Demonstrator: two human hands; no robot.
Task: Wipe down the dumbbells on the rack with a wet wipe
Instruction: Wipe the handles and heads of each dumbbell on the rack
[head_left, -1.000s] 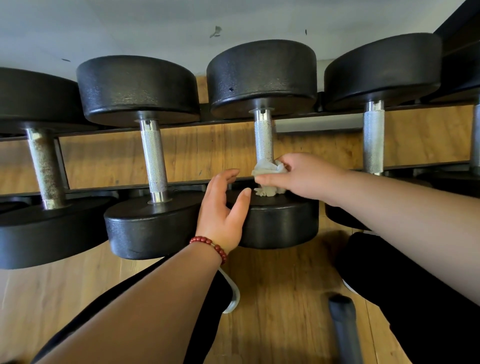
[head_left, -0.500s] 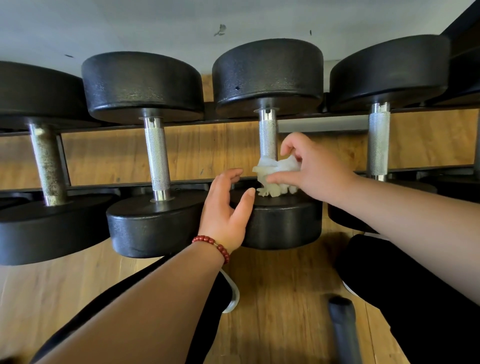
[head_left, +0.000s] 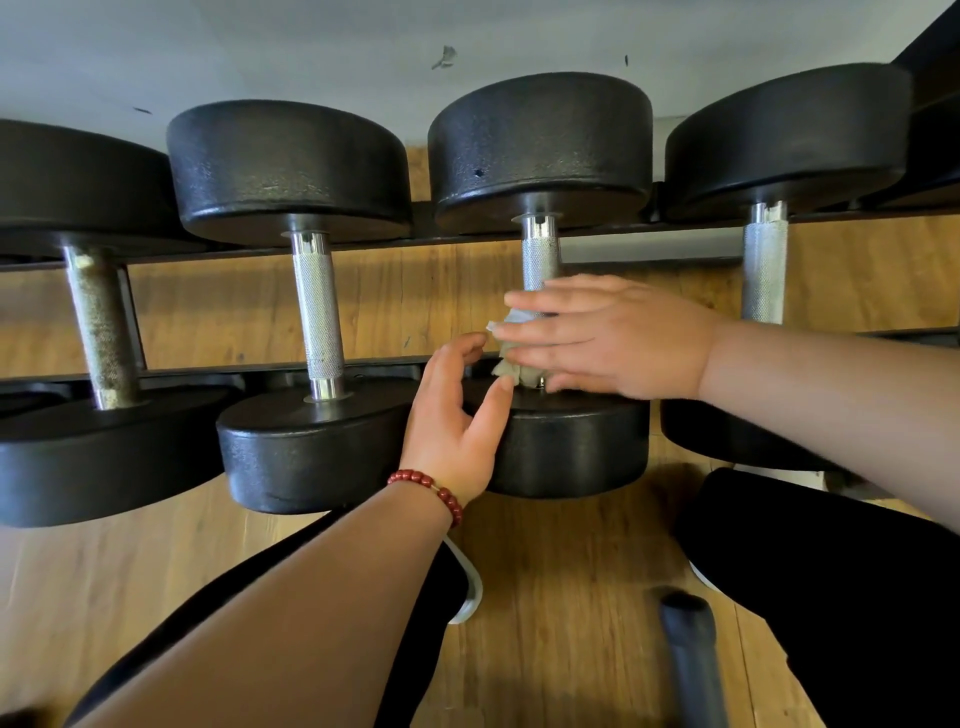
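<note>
Head view, the near part first: what is there?

Black trousers (head_left: 831, 597) above a wooden floor (head_left: 571, 561), and a blurred dark tube (head_left: 691, 654) that I cannot identify. The left wrist carries a red bead bracelet (head_left: 431, 491).

And the left hand?

The left hand (head_left: 457, 421) rests against the near head of the third dumbbell (head_left: 571, 447) from the left. Its fingers (head_left: 457, 358) are loosely curved and spread, and they pinch nothing. The thumb tip is just beside the wipe.

Where is the wet wipe?

The wet wipe (head_left: 511, 358) is crumpled at the lower end of this dumbbell's handle (head_left: 540, 260), just above the near head. The right hand (head_left: 618, 338) lies over it, with fingers (head_left: 545, 332) straight and slightly apart, pressing the wipe to the handle. The right thumb is hidden.

And farther back?

This dumbbell and its neighbours lie across the dark rails of the rack (head_left: 200, 372). The leftmost handle (head_left: 101, 322) looks rusty. Behind everything is a grey wall (head_left: 311, 52).
</note>
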